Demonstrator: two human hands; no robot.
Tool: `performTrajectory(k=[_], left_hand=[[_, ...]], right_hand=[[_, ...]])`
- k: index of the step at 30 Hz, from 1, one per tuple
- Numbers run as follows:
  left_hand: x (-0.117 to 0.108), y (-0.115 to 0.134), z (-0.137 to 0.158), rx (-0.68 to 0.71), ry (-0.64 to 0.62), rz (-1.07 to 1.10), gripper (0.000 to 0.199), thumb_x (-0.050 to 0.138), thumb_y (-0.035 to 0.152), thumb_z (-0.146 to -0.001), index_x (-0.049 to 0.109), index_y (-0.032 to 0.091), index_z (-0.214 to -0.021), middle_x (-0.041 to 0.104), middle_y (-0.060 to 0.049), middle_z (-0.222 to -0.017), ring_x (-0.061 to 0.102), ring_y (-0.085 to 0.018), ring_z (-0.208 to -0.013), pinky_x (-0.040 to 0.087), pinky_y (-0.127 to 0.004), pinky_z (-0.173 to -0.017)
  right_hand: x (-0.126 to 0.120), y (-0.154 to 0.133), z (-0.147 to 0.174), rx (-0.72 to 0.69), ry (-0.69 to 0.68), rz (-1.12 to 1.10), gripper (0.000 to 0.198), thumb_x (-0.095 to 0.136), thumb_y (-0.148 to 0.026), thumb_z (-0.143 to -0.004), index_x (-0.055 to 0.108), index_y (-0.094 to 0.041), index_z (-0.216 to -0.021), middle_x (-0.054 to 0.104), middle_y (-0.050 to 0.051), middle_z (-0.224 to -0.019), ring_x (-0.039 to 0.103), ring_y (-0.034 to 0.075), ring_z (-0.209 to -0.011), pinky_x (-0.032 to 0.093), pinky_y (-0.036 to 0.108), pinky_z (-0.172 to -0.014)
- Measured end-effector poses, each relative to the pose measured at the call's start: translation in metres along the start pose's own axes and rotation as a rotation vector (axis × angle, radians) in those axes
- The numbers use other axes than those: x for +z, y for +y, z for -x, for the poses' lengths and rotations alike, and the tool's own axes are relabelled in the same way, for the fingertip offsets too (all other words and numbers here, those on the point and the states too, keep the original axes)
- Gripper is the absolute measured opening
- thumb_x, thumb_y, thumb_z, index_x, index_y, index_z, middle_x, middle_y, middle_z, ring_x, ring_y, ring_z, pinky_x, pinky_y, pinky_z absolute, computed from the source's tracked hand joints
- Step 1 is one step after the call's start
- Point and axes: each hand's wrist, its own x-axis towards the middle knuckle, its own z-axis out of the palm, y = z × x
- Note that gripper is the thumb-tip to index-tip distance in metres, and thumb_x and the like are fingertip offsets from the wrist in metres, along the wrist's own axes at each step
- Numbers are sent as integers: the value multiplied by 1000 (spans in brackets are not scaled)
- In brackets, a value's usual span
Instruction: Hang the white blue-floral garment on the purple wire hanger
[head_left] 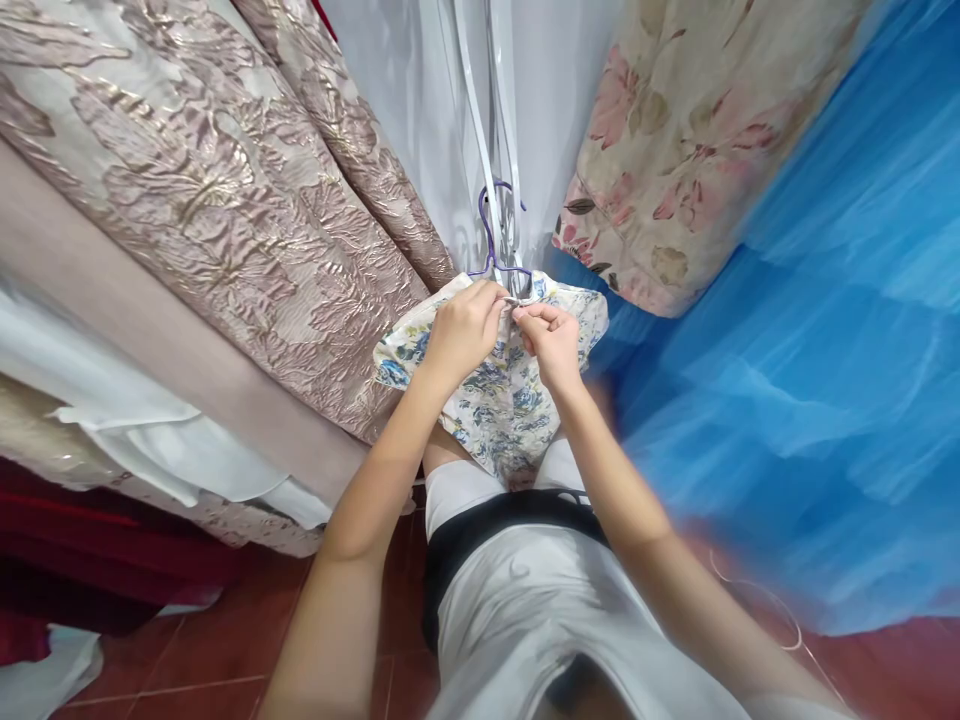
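Observation:
A white short-sleeved garment (487, 410) with a blue and yellow floral print hangs in front of me on a purple hanger (491, 235). My left hand (466, 328) is closed at the left of its neckline, fingertips pinched on the edge. Close beside it, my right hand (551, 340) pinches the neckline's front edge between thumb and forefinger. A thin pale strip lies between the two sets of fingertips; whether it is the collar edge or a cord is unclear. The garment's lower end reaches down by my legs.
Pink-gold brocade fabric (225, 200) hangs at the left, above white cloth (165, 440) and dark red cloth (90, 550). White straps (472, 90) hang behind the hanger. Floral cloth (675, 170) and blue tulle (825, 370) hang at the right. The floor (202, 650) is red tile.

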Motion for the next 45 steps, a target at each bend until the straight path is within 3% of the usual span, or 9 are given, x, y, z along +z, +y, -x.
performTrajectory(k=[6,11,15,19,24,30,36,40,45], left_hand=[[-3,3,-9,-4,109,66,17,53,23,-104,66,16,-95,70,-5,-92,67,-18,-88,51,-30,-82],[-37,-53,-14,-73,398,44,20,59,29,-103,70,12,-100,72,-2,-93,65,-13,-82,54,-26,-75],[-72,-119,21,-194,517,7,29,61,40,-100,71,13,-98,71,-1,-86,64,-14,-78,54,-29,-69],[-60,-143,80,-435,473,75,33,64,50,-96,68,17,-91,66,0,-82,63,-15,-79,50,-31,-74],[10,-102,147,-594,556,177,43,55,58,-96,62,16,-92,65,-3,-83,62,-16,-75,52,-29,-70],[67,-31,181,-797,406,422,41,58,56,-94,65,16,-97,69,-8,-88,66,-19,-80,53,-28,-73],[75,29,161,-590,232,516,28,57,43,-99,70,18,-95,70,-7,-88,67,-19,-82,54,-29,-76],[69,51,147,-523,203,623,27,61,44,-98,69,19,-89,66,-6,-88,65,-19,-84,53,-29,-78],[69,50,155,-587,-98,1194,60,79,59,-81,54,22,-121,68,-6,-93,68,-19,-82,55,-29,-76]], right_hand=[[4,13,1,60,3,16,30,77,-42,-71,59,-19,-64,40,-9,-45,25,6,-43,18,23,-45],[-14,26,34,210,-49,168,22,71,-37,-67,61,-18,-63,38,-9,-44,24,6,-44,16,23,-46],[-40,24,71,315,-94,243,24,71,-38,-65,60,-18,-60,38,-8,-45,25,6,-45,16,23,-47],[-54,32,99,417,-162,266,22,69,-38,-64,61,-18,-60,45,-5,-47,30,8,-44,19,23,-47],[-61,55,113,428,-203,410,26,66,-42,-68,60,-19,-59,48,-3,-47,35,10,-46,25,25,-48],[-75,62,115,382,-313,680,31,63,-43,-83,59,-19,-64,57,0,-54,50,14,-53,35,27,-56],[-60,49,114,185,-483,448,45,76,-50,-80,69,-17,-110,73,8,-102,65,22,-90,48,33,-83],[-58,37,112,289,-658,281,37,76,-52,-80,67,-16,-84,63,1,-77,56,17,-72,46,28,-69],[-71,19,113,282,-516,284,28,72,-44,-81,64,-17,-78,50,-2,-68,43,13,-64,35,25,-59]])
